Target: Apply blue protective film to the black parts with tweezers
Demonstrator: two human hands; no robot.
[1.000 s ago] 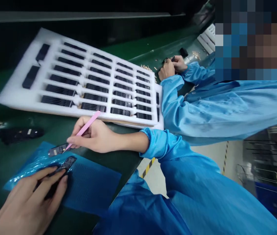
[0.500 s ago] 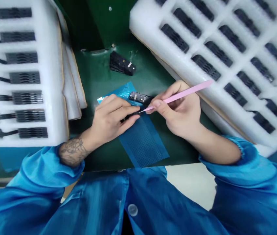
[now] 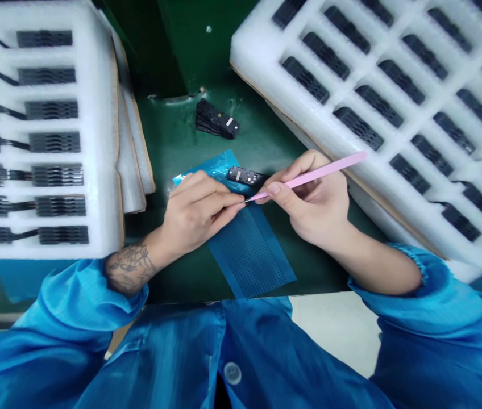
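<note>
I count two white foam trays [image 3: 53,250], two bare hands [image 3: 198,213] and one slim pink stick [image 3: 313,184]. There's one blue mesh sheet [image 3: 245,253], too.

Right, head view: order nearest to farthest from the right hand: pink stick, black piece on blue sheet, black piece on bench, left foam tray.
1. Pink stick, in hand
2. Sheet piece, left
3. Bench piece, up-left
4. Foam tray, far left

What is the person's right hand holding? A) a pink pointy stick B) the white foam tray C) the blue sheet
A. The right hand grips the pink pointy stick in its fingers, with the tip reaching toward the left hand.
</note>
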